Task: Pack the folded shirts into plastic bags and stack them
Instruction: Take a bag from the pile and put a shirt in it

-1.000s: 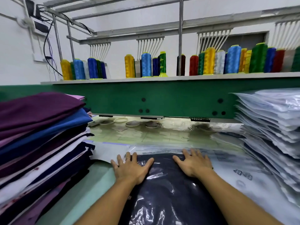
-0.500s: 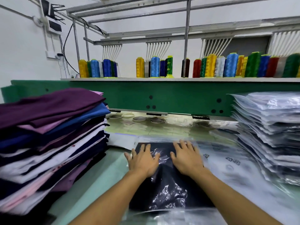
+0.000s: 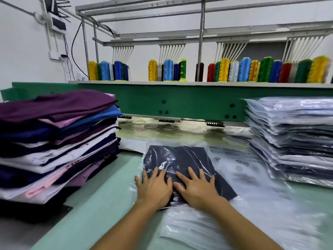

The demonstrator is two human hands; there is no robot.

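1. Hands: the left hand [image 3: 155,188] and right hand [image 3: 198,188] lie side by side, palms down, with fingers straight and spread. Both press flat on the near half of a bagged shirt, and the thumbs almost meet. A ring [image 3: 155,174] sits on one finger of the left hand.
2. Task item: the navy shirt [image 3: 180,157], folded, is inside a clear plastic bag [image 3: 139,170]. The bag lies flat on the table directly in front of the person, and its film is wrinkled over the cloth.
3. Under and to the right of it: loose empty bags [image 3: 252,177] with small printed marks, spread out and partly blurred.
4. Surface: pale green table [image 3: 108,195].
5. Left: tall stack of folded shirts [image 3: 54,141], unbagged, with purple on top and blue, white, navy and pink below.
6. Right: stack of bagged shirts [image 3: 292,138], near the pressed bag but apart from it.
7. Background: a green machine beam [image 3: 180,103] spans the far side. Above it, a shelf [image 3: 162,82] carries upright thread spools [image 3: 223,70] in yellow, blue, green and red.
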